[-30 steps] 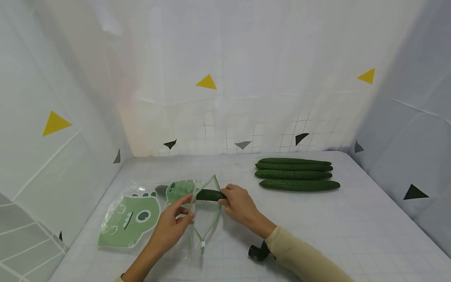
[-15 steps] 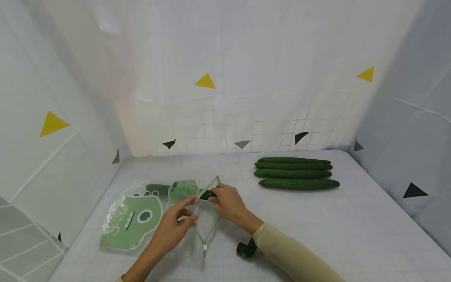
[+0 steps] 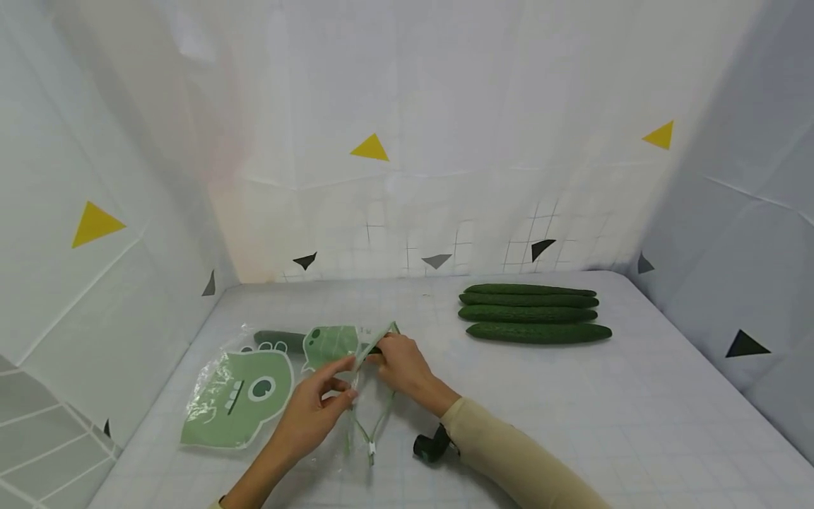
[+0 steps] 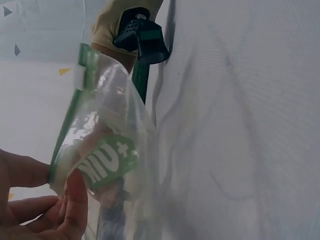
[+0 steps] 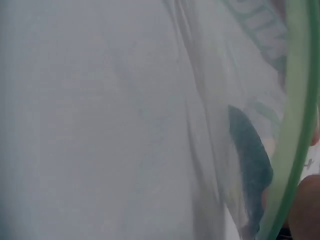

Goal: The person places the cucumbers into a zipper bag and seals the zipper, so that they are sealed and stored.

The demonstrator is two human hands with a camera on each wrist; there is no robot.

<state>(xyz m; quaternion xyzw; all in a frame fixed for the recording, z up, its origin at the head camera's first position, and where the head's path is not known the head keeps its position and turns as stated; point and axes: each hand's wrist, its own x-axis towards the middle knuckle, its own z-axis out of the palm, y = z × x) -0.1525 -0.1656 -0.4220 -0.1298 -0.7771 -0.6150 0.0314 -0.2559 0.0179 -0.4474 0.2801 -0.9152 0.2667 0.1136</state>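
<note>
The clear bag [image 3: 286,375] lies on the surface [image 3: 572,410] near its left edge, with open room to the right. The left hand [image 3: 311,410] pinches the bag's green-rimmed mouth; the right hand [image 3: 397,364] grips the cucumber [image 3: 280,339] inside (long axis left-right, far tip pointing left). Four cucumbers [image 3: 531,312] lie well apart.
</note>
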